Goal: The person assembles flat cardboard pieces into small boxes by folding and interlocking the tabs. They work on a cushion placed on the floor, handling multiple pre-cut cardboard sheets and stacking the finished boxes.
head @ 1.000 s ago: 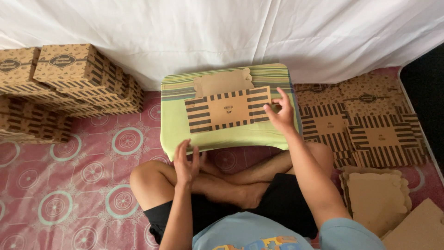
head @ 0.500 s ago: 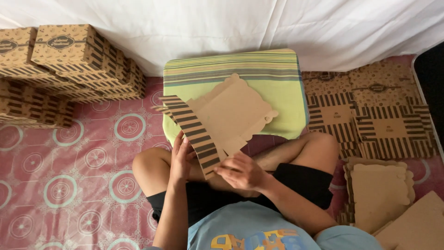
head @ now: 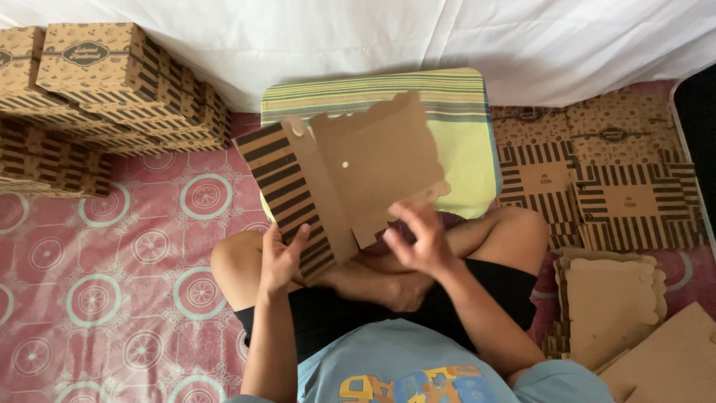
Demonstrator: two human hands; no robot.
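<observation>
Upper left of frame: folded boxes (head: pixel 112 89) stacked out of the way. Centre: my left hand (head: pixel 280 257) clamps the striped edge of the flat box blank (head: pixel 350 175), propping it above the green cushion (head: pixel 462 142) so I can work it. It's brown card, scalloped edge, plain side facing me. Right hand (head: pixel 421 239) half-curled at its lower edge; grip unclear. Right: flat blanks (head: pixel 597 179) laid within reach.

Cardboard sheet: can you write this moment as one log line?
left hand: grips striped edge of cardboard sheet | right hand: at its lower edge | below: green cushion
</observation>
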